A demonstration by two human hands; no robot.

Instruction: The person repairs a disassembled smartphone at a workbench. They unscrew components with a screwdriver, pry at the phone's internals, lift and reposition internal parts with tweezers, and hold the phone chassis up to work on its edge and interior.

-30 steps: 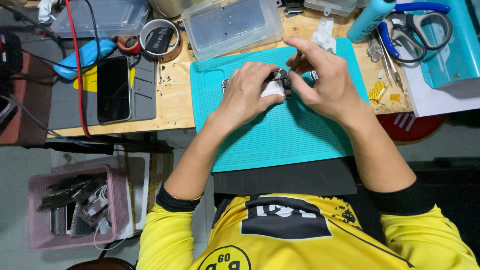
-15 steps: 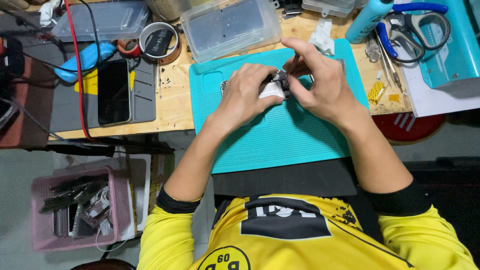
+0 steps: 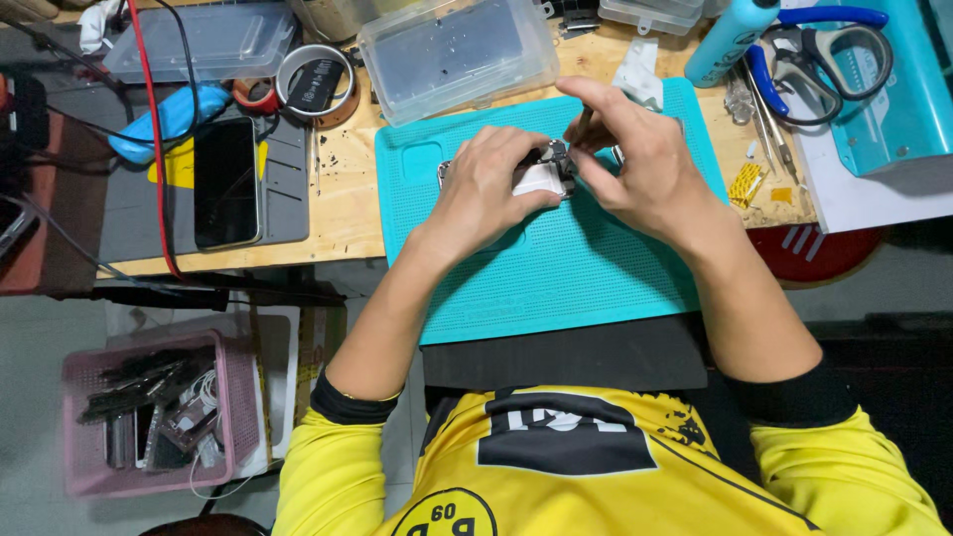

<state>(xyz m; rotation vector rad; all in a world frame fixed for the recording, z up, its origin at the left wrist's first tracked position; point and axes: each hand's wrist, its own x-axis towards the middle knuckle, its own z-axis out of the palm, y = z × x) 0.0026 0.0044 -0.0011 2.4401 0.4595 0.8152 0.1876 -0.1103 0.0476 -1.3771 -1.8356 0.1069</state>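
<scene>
Over the teal work mat point(image 3: 556, 268), my left hand point(image 3: 486, 194) grips a small dark electronic part with a white patch point(image 3: 544, 177). My right hand point(image 3: 635, 164) is closed on a thin dark tool point(image 3: 582, 121), whose tip points down at the top of that part. Both hands meet at the mat's upper middle. Most of the small part is hidden under my fingers.
A clear plastic box point(image 3: 457, 55) stands just behind the mat. A black phone point(image 3: 226, 182) lies on a grey mat at the left, near a tape roll point(image 3: 316, 81). Scissors point(image 3: 824, 55) and a teal bottle point(image 3: 730, 35) lie at the right. A pink basket point(image 3: 149, 417) sits on the floor.
My right hand has shifted slightly and its fingers have lifted, bringing the thin tool more upright over the part. My left hand keeps its grip in the same place.
</scene>
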